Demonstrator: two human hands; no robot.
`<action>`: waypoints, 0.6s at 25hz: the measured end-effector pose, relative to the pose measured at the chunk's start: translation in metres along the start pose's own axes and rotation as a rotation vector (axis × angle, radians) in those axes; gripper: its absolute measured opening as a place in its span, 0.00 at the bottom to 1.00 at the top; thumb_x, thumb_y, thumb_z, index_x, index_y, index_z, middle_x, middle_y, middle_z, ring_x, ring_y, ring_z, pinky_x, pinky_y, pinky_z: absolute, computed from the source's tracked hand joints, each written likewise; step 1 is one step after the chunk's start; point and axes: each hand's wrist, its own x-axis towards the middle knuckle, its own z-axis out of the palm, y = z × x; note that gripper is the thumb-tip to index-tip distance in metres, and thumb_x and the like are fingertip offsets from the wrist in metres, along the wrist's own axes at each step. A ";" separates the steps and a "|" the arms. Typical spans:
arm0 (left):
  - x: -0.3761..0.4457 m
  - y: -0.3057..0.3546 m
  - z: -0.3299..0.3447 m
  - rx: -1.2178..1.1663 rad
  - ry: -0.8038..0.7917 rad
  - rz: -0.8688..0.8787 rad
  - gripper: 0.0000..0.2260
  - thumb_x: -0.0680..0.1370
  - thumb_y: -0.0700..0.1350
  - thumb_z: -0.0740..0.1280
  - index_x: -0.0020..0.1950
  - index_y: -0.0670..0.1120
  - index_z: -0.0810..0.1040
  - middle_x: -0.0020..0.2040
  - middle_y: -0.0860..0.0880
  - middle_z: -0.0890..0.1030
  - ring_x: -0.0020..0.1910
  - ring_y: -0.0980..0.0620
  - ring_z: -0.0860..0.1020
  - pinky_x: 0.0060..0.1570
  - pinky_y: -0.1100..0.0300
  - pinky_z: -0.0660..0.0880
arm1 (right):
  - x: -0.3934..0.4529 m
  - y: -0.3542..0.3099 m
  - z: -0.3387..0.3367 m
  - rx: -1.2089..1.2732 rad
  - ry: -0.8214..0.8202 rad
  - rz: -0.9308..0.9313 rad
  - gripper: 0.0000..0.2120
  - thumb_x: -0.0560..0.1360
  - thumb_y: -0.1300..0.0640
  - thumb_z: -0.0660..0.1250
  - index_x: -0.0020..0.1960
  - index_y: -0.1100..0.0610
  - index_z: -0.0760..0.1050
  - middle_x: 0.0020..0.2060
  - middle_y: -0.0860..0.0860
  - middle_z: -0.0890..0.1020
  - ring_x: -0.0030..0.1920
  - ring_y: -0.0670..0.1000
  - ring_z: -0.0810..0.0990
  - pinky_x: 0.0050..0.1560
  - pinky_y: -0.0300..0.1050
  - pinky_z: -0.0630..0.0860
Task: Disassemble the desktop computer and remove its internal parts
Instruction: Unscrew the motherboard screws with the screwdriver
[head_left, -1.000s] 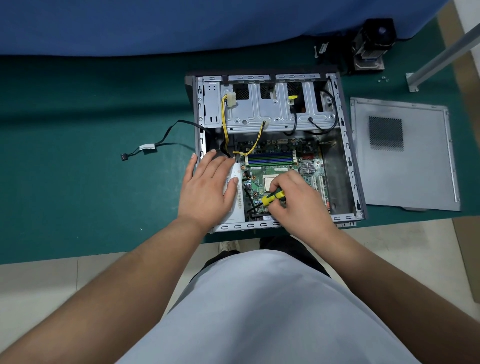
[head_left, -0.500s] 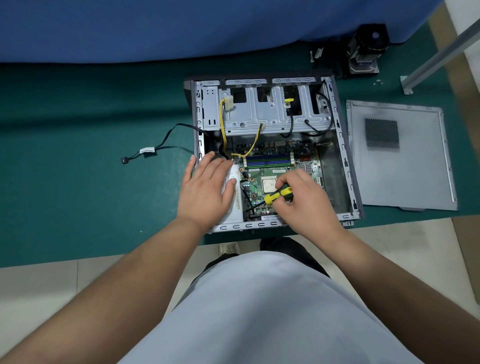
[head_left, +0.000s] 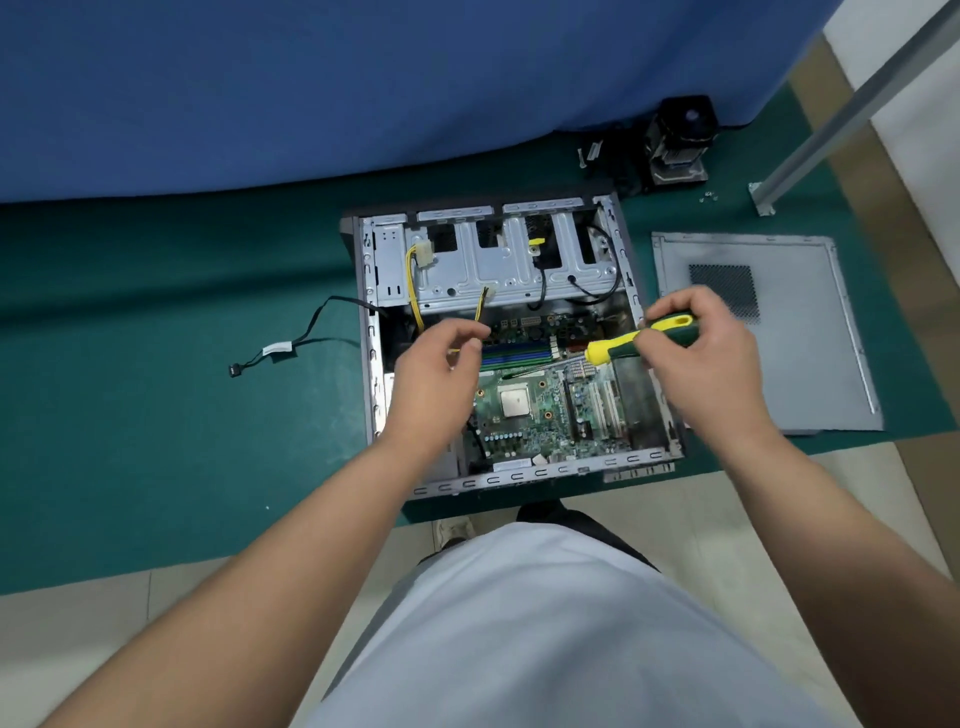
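Green counter (head_left: 156, 415) carries the open grey metal computer case (head_left: 519, 338). Right hand (head_left: 701, 358) grips a yellow-green screwdriver (head_left: 639, 340) above the green motherboard (head_left: 524, 410). Left hand (head_left: 441, 364) pinches something small; what it is, I cannot tell. No writing is readable.

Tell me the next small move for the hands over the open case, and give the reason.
Probably set the screwdriver tip onto another motherboard screw. The right hand grips it lifted above the case, shaft pointing toward the left hand, whose fingertips pinch together, perhaps on a freed screw too small to confirm. The board still sits inside.
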 end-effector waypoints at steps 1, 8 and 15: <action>0.003 0.008 0.008 -0.074 -0.036 -0.061 0.08 0.84 0.44 0.65 0.55 0.55 0.82 0.50 0.57 0.83 0.45 0.66 0.79 0.43 0.73 0.74 | 0.006 -0.001 -0.006 0.029 0.013 0.018 0.08 0.65 0.47 0.68 0.45 0.44 0.76 0.38 0.45 0.82 0.31 0.54 0.77 0.31 0.47 0.75; 0.025 0.038 0.039 -0.928 -0.264 -0.685 0.11 0.84 0.41 0.65 0.61 0.35 0.80 0.54 0.35 0.85 0.55 0.43 0.86 0.48 0.58 0.83 | 0.041 0.015 -0.028 0.220 0.036 0.164 0.05 0.67 0.55 0.69 0.43 0.48 0.77 0.32 0.45 0.82 0.32 0.48 0.82 0.38 0.53 0.78; 0.047 0.064 0.066 -0.824 -0.177 -0.676 0.09 0.83 0.33 0.63 0.61 0.36 0.80 0.52 0.38 0.86 0.52 0.47 0.87 0.44 0.63 0.82 | 0.086 0.031 -0.040 0.791 -0.109 0.231 0.11 0.73 0.58 0.75 0.53 0.52 0.77 0.40 0.51 0.82 0.34 0.50 0.78 0.32 0.40 0.73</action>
